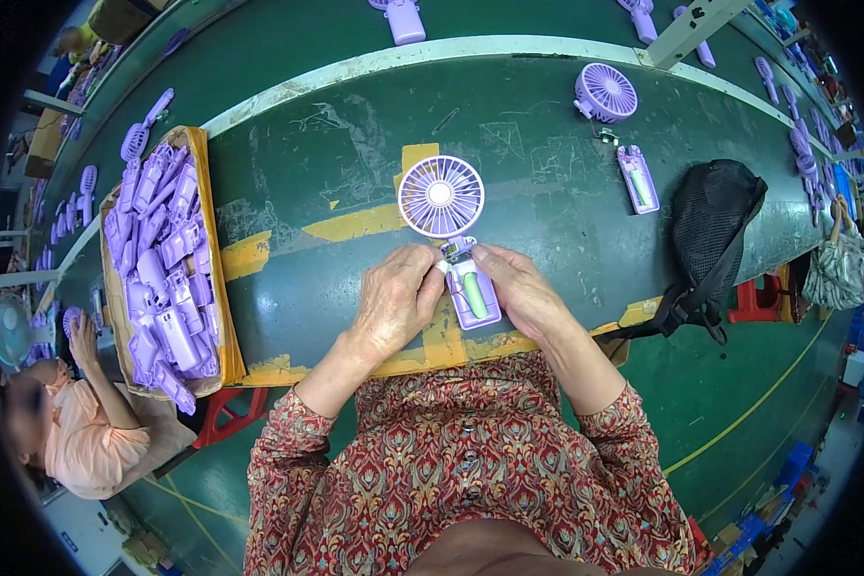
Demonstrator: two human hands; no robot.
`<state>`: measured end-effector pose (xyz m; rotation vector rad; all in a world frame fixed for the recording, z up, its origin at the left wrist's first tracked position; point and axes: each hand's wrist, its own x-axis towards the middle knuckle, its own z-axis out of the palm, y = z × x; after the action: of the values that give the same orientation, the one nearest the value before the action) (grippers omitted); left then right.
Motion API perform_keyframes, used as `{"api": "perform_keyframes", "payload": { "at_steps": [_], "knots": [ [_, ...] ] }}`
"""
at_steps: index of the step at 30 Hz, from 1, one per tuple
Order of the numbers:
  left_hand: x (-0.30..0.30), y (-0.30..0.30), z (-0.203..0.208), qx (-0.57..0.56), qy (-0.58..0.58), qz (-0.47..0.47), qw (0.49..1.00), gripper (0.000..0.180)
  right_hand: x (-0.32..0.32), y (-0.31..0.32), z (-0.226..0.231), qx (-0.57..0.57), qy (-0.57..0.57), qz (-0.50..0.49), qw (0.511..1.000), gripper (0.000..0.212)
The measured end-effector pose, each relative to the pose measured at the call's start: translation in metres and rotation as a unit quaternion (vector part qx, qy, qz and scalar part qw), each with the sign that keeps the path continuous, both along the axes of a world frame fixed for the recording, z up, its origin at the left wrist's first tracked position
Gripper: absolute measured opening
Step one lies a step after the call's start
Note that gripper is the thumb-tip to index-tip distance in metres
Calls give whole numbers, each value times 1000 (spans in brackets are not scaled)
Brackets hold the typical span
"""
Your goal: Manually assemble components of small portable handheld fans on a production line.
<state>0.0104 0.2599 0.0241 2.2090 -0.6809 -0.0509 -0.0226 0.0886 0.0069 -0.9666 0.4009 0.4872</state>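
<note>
A purple handheld fan [441,196] lies in front of me with its round grille pointing away. Its handle half [490,312] is uncovered, and a green cylindrical battery [473,294] shows inside. At the neck sits a small circuit board [457,252]. My left hand [396,300] pinches the left side of the neck, thumb and index finger together beside the board. On the other side, my right hand [520,291] grips the neck and upper handle edge, its thumb close to the board. The fingertips partly hide the contact points.
At left stands a cardboard box [223,326] heaped with purple handle covers [168,288]. Another fan head [606,93] and its open handle [638,180] lie at back right. A black mesh bag [715,226] rests on the table's right. Another person [91,422] works at far left.
</note>
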Motion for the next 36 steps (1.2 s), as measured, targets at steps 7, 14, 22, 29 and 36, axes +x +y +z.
{"api": "perform_keyframes", "payload": {
  "at_steps": [7, 14, 22, 29, 36],
  "knots": [
    [-3, -1, -4, -23, -36, -1, 999, 15, -2, 0, -1, -11, -19, 17, 1000, 32],
    [-4, -3, -2, -17, -97, -34, 995, 35, -3, -3, -2, 5, -40, 38, 998, 32],
    [-8, -5, 3, 54, -141, -68, 986, 34, -5, -2, 7, -56, -125, 95, 986, 34],
    [-7, -7, 6, 73, -140, -80, 984, 33, -5, -3, 3, -63, -130, 91, 985, 33],
    [-4, -7, 7, 68, -131, -83, 985, 33, -4, -4, 1, -43, -121, 83, 988, 32]
  ]
}}
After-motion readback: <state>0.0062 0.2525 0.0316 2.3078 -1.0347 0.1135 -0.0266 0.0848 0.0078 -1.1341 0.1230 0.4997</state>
